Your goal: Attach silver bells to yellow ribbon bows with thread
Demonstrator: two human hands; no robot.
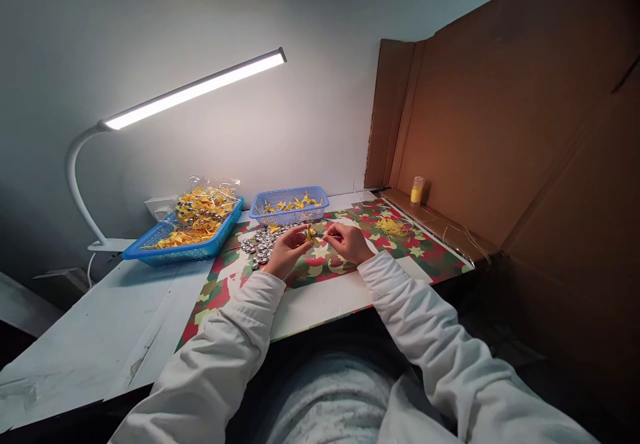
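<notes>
Head view: pinches yellow piece (310, 234) in left hand (287, 252); curls right hand (351, 243) just beside, cannot tell whether gripping; partly hides silver beads (262, 244) before small blue basket (295, 217).

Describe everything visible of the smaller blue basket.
The smaller blue basket looks plastic, shallow and rectangular, with perforated sides and an open top. It sits upright near the wall, right of the larger basket, holding yellow pieces. Silvery pieces lie just in front; contact is unclear. Neither left hand nor right hand appears to touch it.
</notes>
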